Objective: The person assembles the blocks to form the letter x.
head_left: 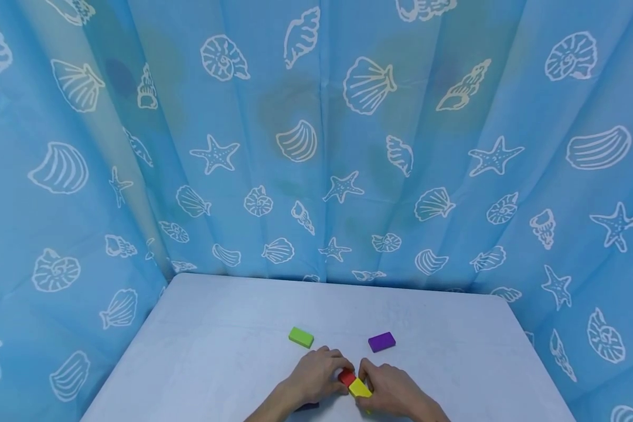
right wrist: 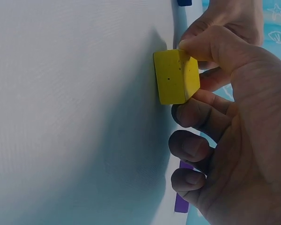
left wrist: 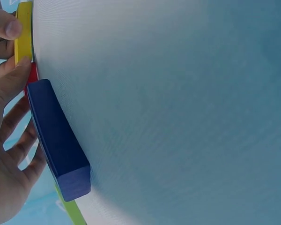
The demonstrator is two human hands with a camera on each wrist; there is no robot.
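My left hand [head_left: 319,375] pinches a red block [head_left: 346,377] between thumb and fingers, low on the white table. Thumb and index finger of my right hand [head_left: 392,387] grip a yellow block [head_left: 360,388]. In the head view the two blocks meet end to end, in one slanting line. The left wrist view has the left thumb tip right where yellow and red meet, with most of the red block hidden. A dark blue block [left wrist: 58,136] lies beside the left palm, mostly covered by that hand in the head view.
Beyond the left hand lies a lime green block [head_left: 301,337], and beyond the right hand a purple block [head_left: 382,342]. The white table [head_left: 216,328] ends at a blue shell-print curtain [head_left: 316,176] behind it and on both sides.
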